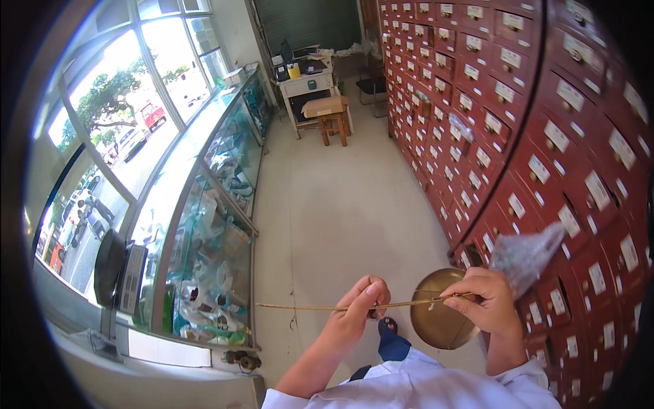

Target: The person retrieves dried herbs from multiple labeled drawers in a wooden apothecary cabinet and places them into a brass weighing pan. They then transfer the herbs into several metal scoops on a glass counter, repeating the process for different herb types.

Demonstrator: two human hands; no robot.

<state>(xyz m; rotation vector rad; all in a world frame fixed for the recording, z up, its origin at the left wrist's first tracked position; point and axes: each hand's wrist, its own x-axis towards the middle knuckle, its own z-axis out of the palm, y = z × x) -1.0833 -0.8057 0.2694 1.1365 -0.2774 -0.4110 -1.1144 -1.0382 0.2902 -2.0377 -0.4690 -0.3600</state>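
Note:
A thin hand-held steelyard beam [301, 308] lies nearly level in front of my body. My right hand [485, 301] pinches its thicker right end between thumb and fingers. Below that end hangs a round brass pan [439, 330], partly covered by my right hand; the part of it in sight holds nothing. My left hand [360, 307] is closed at the middle of the beam, its thumb on top. A small dark piece, perhaps the sliding weight [372, 313], shows under the left fingers. The left tip of the beam sticks out free past my left hand.
A tall red cabinet of small labelled drawers [475, 97] lines the right side. A plastic bag [529, 253] hangs there beside my right hand. Along the left runs a glass display counter [214, 245] under windows. A wooden stool [333, 122] and desk [306, 87] stand ahead.

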